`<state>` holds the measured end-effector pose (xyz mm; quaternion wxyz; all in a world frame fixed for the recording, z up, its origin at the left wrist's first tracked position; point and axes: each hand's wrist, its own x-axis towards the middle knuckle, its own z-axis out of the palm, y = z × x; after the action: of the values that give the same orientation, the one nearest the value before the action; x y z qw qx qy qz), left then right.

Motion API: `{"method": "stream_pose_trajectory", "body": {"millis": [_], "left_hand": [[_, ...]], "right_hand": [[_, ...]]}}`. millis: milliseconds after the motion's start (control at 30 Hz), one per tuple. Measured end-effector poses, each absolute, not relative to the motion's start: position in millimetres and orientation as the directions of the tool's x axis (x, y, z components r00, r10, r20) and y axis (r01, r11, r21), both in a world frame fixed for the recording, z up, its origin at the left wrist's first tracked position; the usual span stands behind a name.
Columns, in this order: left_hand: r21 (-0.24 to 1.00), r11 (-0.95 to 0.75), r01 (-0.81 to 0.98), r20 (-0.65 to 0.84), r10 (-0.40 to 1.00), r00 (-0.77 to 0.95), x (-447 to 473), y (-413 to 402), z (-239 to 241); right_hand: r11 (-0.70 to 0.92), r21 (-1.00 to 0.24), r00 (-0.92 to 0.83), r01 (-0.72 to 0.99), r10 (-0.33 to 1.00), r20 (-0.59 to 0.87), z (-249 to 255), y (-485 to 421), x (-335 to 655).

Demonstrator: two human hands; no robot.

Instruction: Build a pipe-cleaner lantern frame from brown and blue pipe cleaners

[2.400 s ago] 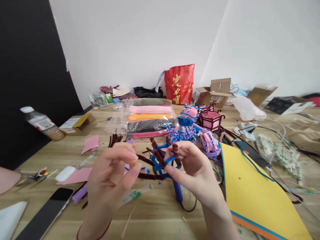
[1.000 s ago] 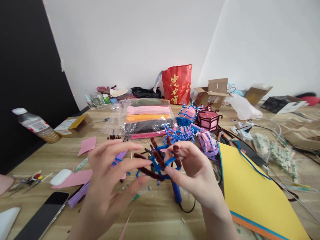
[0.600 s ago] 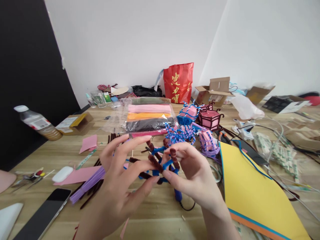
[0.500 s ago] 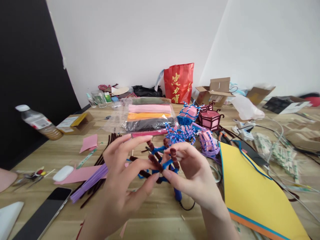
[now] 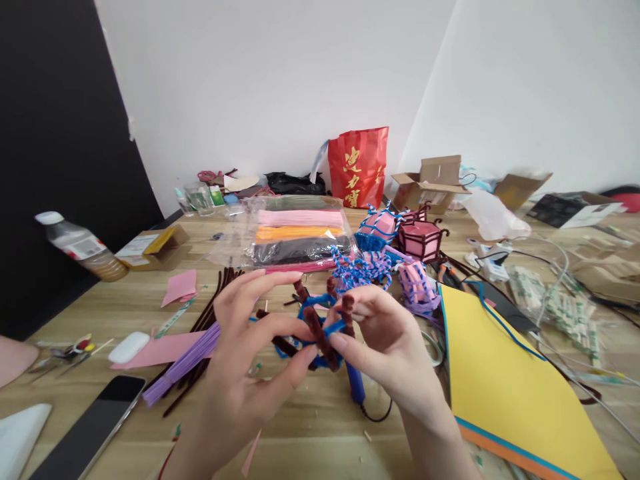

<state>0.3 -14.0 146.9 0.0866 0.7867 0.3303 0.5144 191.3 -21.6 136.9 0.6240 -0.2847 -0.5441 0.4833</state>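
Observation:
Both hands hold a small frame of brown and blue pipe cleaners [image 5: 320,333] above the middle of the table. My left hand [image 5: 255,353] pinches a brown upright piece between thumb and fingers, its index finger stretched over the frame's top. My right hand [image 5: 383,340] grips the frame's right side, thumb and index finger at a blue strip beside a brown piece. Beneath the frame shows a blue handle with a black cord [image 5: 356,385]; its other end is hidden. Brown pipe cleaners [image 5: 210,297] and a purple bundle of them [image 5: 183,365] lie left of my left hand.
Behind lie a plastic pack of coloured pipe cleaners [image 5: 300,233] and several pink lantern-like pieces [image 5: 420,240]. Yellow sheets [image 5: 510,373] cover the right front. A phone [image 5: 95,427], a bottle [image 5: 83,247] and a red bag [image 5: 357,167] stand or lie around.
The frame has turned slightly in my fingers, so its blue ring shows more plainly. My left hand has shifted a little to the right; both hands keep their hold.

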Motion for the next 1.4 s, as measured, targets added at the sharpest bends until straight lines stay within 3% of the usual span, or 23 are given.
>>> {"method": "stream_pose_trajectory", "body": {"millis": [433,600,767,1000,1233,1400], "left_hand": [[0.469,-0.805,0.363,0.74,0.582,0.337,-5,-11,146],[0.39,-0.814,0.43,0.737,0.556,0.385,-8,-13,148],[0.234,-0.816,0.528,0.787,0.478,0.39,-14,-18,146],[0.094,-0.831,0.549,0.817,0.38,0.435,-18,-21,146],[0.271,-0.859,0.435,0.724,0.479,0.496,-18,-17,153],[0.254,-0.862,0.439,0.732,0.468,0.495,-17,-21,157]], "right_hand": [[0.254,-0.883,-0.176,-0.395,0.922,0.344,141,-21,196],[0.247,-0.896,-0.191,-0.368,0.924,0.333,140,-21,196],[0.287,-0.913,-0.122,-0.29,0.935,0.333,139,-22,196],[0.269,-0.913,-0.229,-0.307,0.91,0.345,147,-26,201],[0.217,-0.924,-0.327,-0.317,0.889,0.32,148,-27,203],[0.304,-0.894,-0.353,-0.328,0.839,0.415,145,-25,205]]}}
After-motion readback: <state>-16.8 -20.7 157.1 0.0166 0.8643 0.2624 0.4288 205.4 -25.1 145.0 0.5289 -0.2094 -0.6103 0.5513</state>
